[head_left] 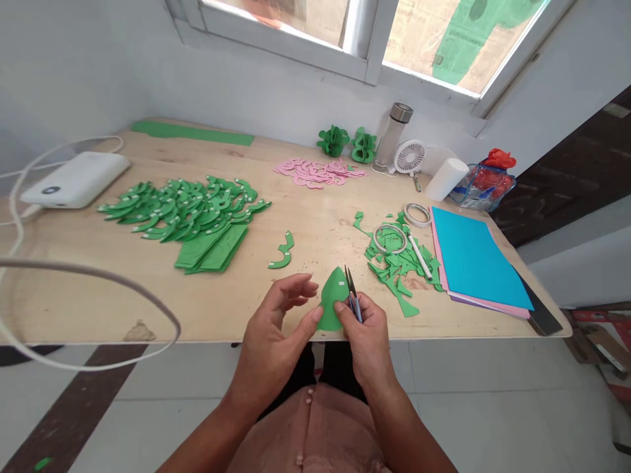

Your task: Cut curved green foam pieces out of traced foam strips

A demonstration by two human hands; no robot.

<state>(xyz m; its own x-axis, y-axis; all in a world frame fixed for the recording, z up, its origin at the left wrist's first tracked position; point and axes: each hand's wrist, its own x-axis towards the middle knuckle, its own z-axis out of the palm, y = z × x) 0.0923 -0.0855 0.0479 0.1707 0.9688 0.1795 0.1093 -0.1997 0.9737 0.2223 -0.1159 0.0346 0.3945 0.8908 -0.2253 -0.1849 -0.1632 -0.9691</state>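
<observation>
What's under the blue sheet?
Under the blue sheet: pink paper at its left and near edges, purple paper below, a dark flat object jutting out right. Whatever is fully covered can't be seen.

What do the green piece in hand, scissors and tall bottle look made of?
Green piece: matte paper or thin card, by its flat colour and thin edge.
Scissors: probably metal blades, dark and slender; bluish handles, perhaps plastic.
Bottle: clear body, glass or plastic; shiny grey lid, likely metal.
</observation>
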